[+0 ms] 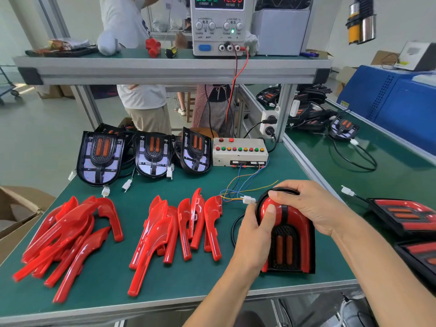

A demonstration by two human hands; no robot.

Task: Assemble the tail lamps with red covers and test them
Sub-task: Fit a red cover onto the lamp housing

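Note:
A tail lamp with red covers on it lies on the green bench at the front right. My left hand grips its left side, thumb pressed on the red cover. My right hand curls over its rounded top end. A white connector with coloured wires sits just left of the lamp top. Two heaps of loose red covers lie to the left. Three uncovered black lamps stand at the back.
A test box with coloured buttons sits behind the lamp, wired to a power supply on the shelf. Finished lamps lie at the right edge. A cardboard box is at the left. A person stands beyond the bench.

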